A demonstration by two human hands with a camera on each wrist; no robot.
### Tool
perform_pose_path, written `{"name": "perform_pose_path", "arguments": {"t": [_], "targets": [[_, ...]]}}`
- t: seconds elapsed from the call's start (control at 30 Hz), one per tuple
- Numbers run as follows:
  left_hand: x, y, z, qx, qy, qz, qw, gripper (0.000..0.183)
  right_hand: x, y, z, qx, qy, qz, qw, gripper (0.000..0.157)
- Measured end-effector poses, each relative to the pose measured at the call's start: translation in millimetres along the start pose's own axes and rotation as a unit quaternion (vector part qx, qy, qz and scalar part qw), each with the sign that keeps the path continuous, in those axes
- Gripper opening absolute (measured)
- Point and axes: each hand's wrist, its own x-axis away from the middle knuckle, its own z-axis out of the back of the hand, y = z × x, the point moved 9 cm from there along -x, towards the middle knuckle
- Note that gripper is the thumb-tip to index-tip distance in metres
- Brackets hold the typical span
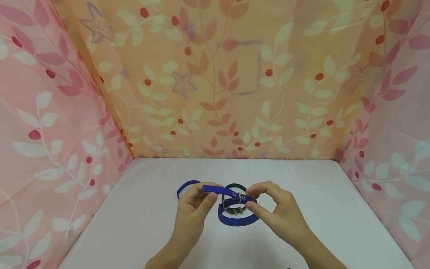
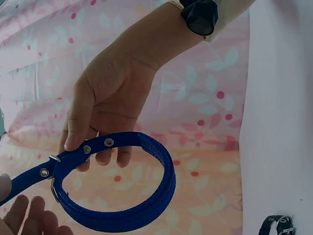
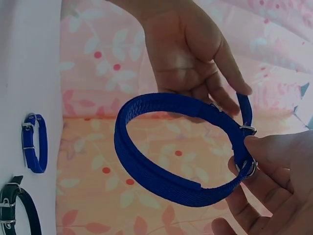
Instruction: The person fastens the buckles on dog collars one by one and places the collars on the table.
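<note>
Both hands hold up a blue buckled strap collar (image 1: 238,221), bent into a loop above the white table. My left hand (image 1: 191,215) pinches the loose tail of the strap between thumb and fingers. Close beside the metal buckle (image 3: 248,129), my right hand (image 1: 283,213) pinches the band with thumb and fingertips. The tail passes through the buckle, and metal-rimmed holes (image 2: 109,142) show along the strap. A metal ring (image 3: 252,169) hangs by the right fingers in the right wrist view.
On the white table (image 1: 134,224) lie a second blue collar (image 3: 43,147), partly behind my left hand in the head view, and a dark green collar (image 3: 32,215) with a metal buckle. Patterned cloth walls (image 1: 215,112) enclose the table's back and sides.
</note>
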Motion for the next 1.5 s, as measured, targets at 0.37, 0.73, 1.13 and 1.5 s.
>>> {"name": "perform_pose_path", "arguments": {"t": [0.37, 0.73, 1.13, 1.5], "targets": [[3.3, -8.5, -19.7, -0.126, -0.065, -0.016, 0.9897, 0.024, 0.6, 3.3, 2.7, -0.018, 0.004, -0.031, 0.999, 0.034], [11.3, 18.6, -26.0, -0.117, -0.07, -0.179, 0.9744, 0.02, 0.7, -0.8, 1.1, -0.039, 0.004, -0.001, 0.999, 0.032], [11.9, 20.6, -26.2, -0.1, -0.07, -0.195, 0.9732, 0.023, -0.5, -13.9, 0.2, -0.08, 0.021, 0.085, 0.993, 0.035], [13.0, 20.3, -28.5, -0.122, -0.08, -0.176, 0.9735, 0.024, 1.0, -4.5, -3.0, -0.054, 0.007, 0.049, 0.997, 0.032]]}}
